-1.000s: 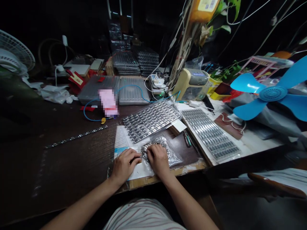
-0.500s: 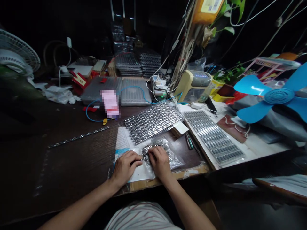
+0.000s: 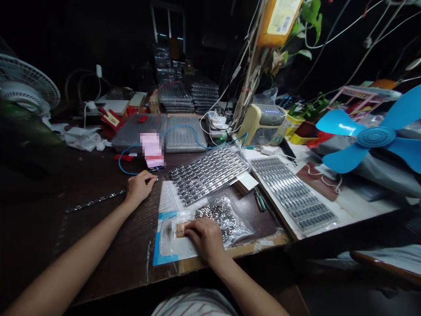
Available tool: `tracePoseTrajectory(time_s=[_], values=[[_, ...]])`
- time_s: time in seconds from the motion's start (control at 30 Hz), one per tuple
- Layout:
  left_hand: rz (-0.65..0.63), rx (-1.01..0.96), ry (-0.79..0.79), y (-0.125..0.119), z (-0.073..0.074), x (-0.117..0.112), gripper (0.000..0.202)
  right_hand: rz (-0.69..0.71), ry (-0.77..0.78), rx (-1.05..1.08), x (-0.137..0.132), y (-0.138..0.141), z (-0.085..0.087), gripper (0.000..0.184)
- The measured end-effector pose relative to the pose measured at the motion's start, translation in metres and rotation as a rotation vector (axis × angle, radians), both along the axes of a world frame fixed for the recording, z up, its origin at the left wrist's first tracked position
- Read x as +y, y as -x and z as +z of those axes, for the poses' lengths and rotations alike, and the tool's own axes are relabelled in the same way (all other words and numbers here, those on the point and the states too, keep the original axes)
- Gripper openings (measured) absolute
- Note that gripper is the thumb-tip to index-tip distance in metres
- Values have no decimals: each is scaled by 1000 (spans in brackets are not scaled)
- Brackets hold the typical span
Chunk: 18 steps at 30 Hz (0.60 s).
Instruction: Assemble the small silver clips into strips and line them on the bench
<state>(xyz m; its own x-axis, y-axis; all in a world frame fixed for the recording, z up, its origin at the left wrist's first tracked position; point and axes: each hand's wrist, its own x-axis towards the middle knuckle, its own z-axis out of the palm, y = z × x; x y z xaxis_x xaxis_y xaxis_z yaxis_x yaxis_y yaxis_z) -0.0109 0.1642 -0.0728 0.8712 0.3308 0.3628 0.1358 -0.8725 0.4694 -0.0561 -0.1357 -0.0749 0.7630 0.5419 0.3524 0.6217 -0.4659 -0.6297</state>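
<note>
My left hand [image 3: 140, 188] is out over the dark tabletop, beside the right end of a row of small shiny metal parts [image 3: 95, 202] in a clear tray. Its thumb and finger are pinched on a tiny bright piece too small to name. My right hand [image 3: 207, 239] is closed near the table's front edge, its fingertips at a small brown block [image 3: 180, 230] on a white and blue sheet [image 3: 166, 252]. Whatever its fingers hold is hidden. Just behind it lies a clear plastic bag [image 3: 238, 224] with a heap of small metal parts [image 3: 212, 212].
A clear tray with rows of metal parts [image 3: 210, 173] lies behind the bag; another filled tray [image 3: 294, 193] is on the right. A phone-like pixelated object [image 3: 151, 150], a green-handled tool [image 3: 259, 200], a blue-bladed fan [image 3: 376, 137] and stacked trays [image 3: 176, 97] stand around.
My left hand has moved away from the sheet, left and forward to the row of parts. My right hand has come left and nearer, off the metal heap to the brown block.
</note>
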Motion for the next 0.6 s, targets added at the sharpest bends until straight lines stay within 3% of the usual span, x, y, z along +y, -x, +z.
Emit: tracePoseTrajectory(time_s=[0.17,0.3,0.43,0.6], values=[[3,34,-65,-5,8,-8,25,-24,87,-95,5,0,-4,5],[-72,70,-83,-38,18,-26,24,-19,123,-143,7,1,-6,6],[-69,101,-71,-64,20,-41,19,-16,158,-169,6,2,-5,8],[-7,99,-19,-55,28,-39,21,-118,238,-215,-14,-7,3,30]])
